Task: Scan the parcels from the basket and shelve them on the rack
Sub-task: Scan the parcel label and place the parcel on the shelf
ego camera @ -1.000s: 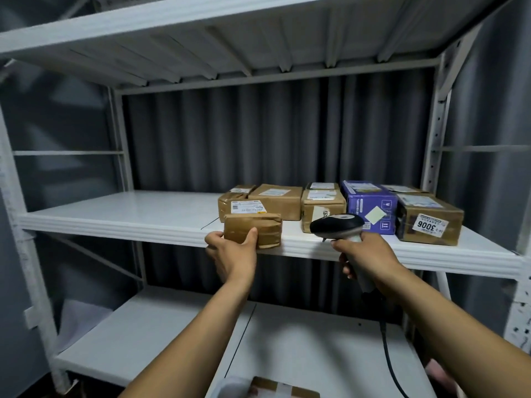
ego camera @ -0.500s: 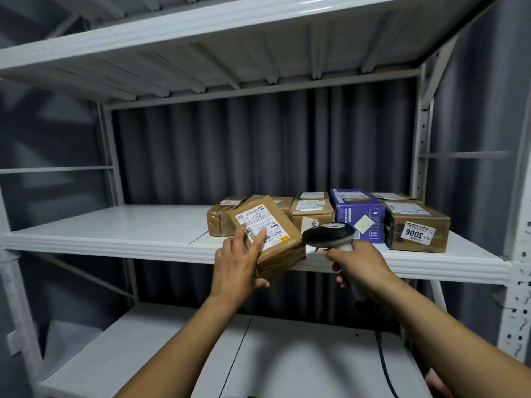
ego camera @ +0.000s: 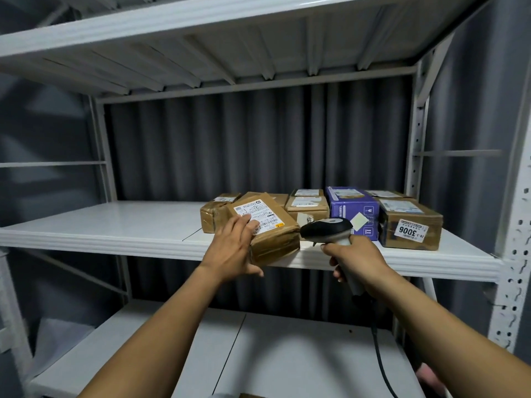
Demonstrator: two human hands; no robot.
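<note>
My left hand (ego camera: 232,251) holds a brown taped parcel (ego camera: 275,239) at the front edge of the rack's middle shelf (ego camera: 100,225). Its fingers lie over the white label and the thumb sits under the near end. The parcel is tilted, label up, with its near end overhanging the shelf lip. My right hand (ego camera: 359,262) grips the handle of a black and grey barcode scanner (ego camera: 327,229), whose head is just right of the parcel and points left at it.
Behind stand several brown parcels, a purple box (ego camera: 350,208) and a brown box labelled 3006 (ego camera: 411,228) at the right end. The shelf's left half is bare white. A lower shelf (ego camera: 287,354) lies below, and the scanner cable (ego camera: 379,354) hangs over it. A perforated upright (ego camera: 514,254) stands right.
The parcel went from lying flat at the shelf edge to tilted, label up. My left hand moved from its front face onto its label. The scanner stayed close beside it.
</note>
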